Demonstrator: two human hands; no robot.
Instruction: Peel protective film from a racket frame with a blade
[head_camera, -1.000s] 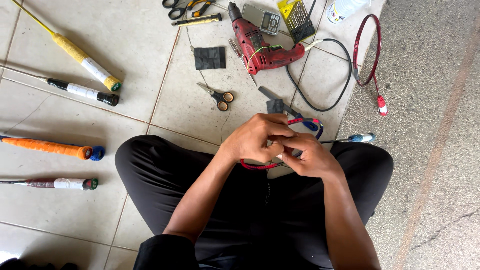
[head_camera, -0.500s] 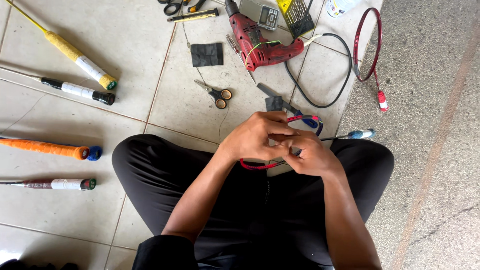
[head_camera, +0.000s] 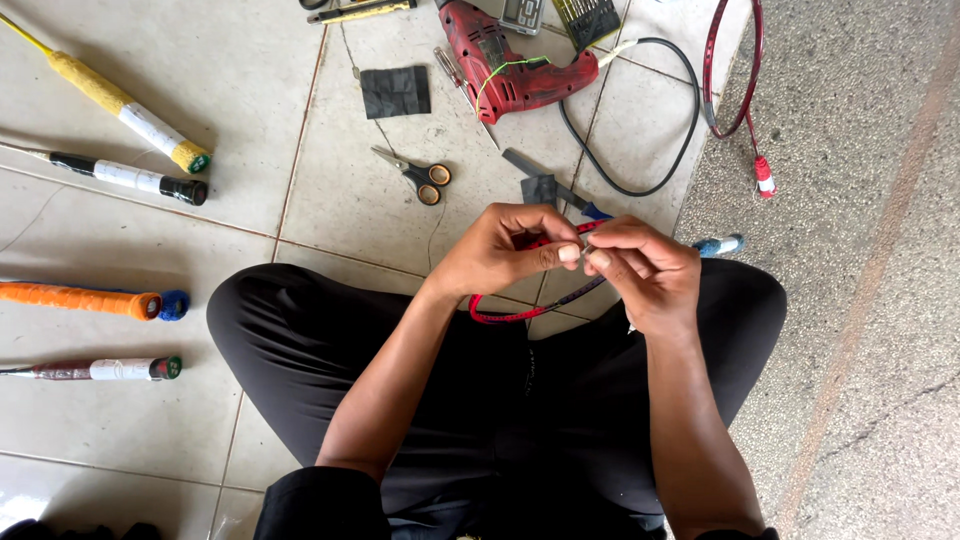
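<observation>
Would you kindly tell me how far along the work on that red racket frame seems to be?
Tools are laid out: red drill, scissors. In hand: both the left hand and right hand pinch something small at the red racket frame on the lap. Four racket handles lie untouched on the tiles; another frame waits.

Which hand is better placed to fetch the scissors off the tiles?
Probably left: the left hand lies on the side of the scissors; the right hand would have to cross over it.
</observation>
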